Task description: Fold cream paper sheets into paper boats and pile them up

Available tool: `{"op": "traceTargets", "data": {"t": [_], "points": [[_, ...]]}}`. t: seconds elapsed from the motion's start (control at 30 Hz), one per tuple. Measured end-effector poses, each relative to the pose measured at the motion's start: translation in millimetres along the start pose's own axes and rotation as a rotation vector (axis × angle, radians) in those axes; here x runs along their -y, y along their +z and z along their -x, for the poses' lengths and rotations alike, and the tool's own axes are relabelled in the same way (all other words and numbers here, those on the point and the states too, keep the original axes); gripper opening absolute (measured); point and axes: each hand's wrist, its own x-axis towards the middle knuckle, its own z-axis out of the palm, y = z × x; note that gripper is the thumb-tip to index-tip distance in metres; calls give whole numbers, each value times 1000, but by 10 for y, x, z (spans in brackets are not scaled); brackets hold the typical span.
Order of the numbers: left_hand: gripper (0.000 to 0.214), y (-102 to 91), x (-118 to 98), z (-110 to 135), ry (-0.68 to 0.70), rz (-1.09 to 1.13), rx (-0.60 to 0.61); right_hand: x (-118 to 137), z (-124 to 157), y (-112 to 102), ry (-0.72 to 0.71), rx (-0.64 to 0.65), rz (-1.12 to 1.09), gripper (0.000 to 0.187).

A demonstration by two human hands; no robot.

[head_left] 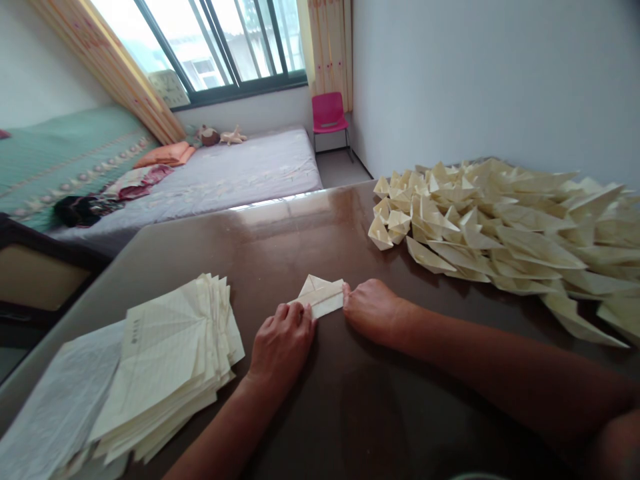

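A partly folded sheet of cream paper (324, 295) lies on the brown tabletop, with a triangular peak at its far side and a straight band along the near side. My left hand (281, 337) has its fingers curled onto the left end of the paper. At the right end, my right hand (373, 308) is closed in a pinch on the paper's edge. Both thumbs are largely hidden. To the left rests a stack of lined cream sheets (165, 353), creased and slightly fanned. A large heap of folded paper boats (500, 227) covers the right side.
A greyish wrapper or sheet (75, 387) lies beside the stack, at the glossy table's (240, 247) left. Beyond the table stand a bed (265, 167) and a pink chair (329, 115). A dark chair (40, 273) is at the left, and a white wall borders the right.
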Motion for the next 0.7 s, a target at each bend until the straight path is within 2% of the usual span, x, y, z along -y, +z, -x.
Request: {"op": "traceTargets", "data": {"t": [0.17,0.3,0.37,0.47,0.7], "points": [[29,-25,70,19,-75,-33,-4,-86,-39,-42,0,-2,-36,24],[31,33,131,3,-115,-33,-39,-199,-164,-44,59,-277,-66,21],[30,86,161,-13,-121,-22,-56,-249,-240,10,72,-351,-102,28],[28,144,190,-29,-123,-13,-74,-304,-325,120,60,-314,-230,33],[28,146,188,-23,-142,20,-68,-358,-398,228,89,-254,-565,19]]}}
